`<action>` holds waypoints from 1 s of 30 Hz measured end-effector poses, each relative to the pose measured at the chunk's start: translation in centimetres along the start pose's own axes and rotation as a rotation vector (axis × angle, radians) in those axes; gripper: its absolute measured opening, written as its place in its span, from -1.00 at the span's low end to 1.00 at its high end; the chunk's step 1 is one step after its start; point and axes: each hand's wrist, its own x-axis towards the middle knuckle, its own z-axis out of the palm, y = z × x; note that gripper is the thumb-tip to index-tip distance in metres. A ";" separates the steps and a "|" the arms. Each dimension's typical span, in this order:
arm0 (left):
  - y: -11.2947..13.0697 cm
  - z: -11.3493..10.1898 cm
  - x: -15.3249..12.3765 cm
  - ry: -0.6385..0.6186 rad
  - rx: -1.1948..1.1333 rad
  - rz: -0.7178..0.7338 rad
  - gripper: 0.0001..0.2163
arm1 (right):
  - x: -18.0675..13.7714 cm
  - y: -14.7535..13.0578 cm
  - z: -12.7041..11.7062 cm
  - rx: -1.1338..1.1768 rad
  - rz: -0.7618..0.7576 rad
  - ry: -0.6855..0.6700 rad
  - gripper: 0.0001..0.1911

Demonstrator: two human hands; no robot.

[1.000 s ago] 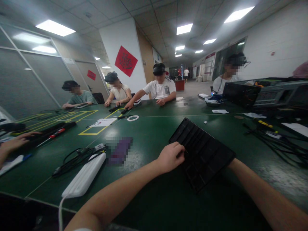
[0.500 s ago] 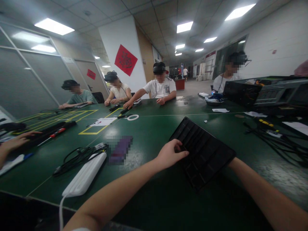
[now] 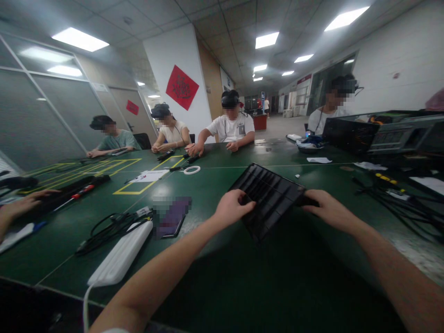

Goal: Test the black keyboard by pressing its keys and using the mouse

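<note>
A black rectangular plastic tray point(image 3: 268, 194) with raised ribs dividing it into compartments is held tilted above the green table point(image 3: 222, 286). Its near-left edge is pinched by my left hand point(image 3: 233, 206), thumb on the ribbed face and fingers curled at the rim. My right hand point(image 3: 328, 210) grips the right corner, its thumb and fingers closed around the edge. The tray's underside and some of my fingertips are out of sight.
To the left lie a white power strip point(image 3: 121, 254), black cables point(image 3: 114, 229) and a phone point(image 3: 173, 219). More cables point(image 3: 398, 199) and an opened computer case point(image 3: 350, 134) are at right. A white ring point(image 3: 192, 170) lies farther back. Other people sit around the table.
The tray has moved left and its tilt has changed, with both hands on it. My right hand has come from behind it to the right corner. A co-worker's hand across the table moved slightly right.
</note>
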 end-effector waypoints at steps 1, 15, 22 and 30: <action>-1.3 -0.8 1.0 0.028 0.066 -0.064 -0.62 | -0.1 0.9 -0.4 -0.090 0.035 0.044 -0.60; -15.7 -5.6 9.5 -0.053 0.423 -0.736 -0.59 | -1.1 7.0 -0.2 -0.505 0.417 0.009 -0.42; -13.6 -4.6 9.2 -0.061 0.378 -0.702 -0.64 | -0.4 4.5 -0.1 -0.206 0.387 -0.095 -0.50; -2.5 0.8 3.2 -0.017 -0.270 -0.196 -0.62 | -0.3 -2.9 0.9 0.558 0.091 -0.190 -0.47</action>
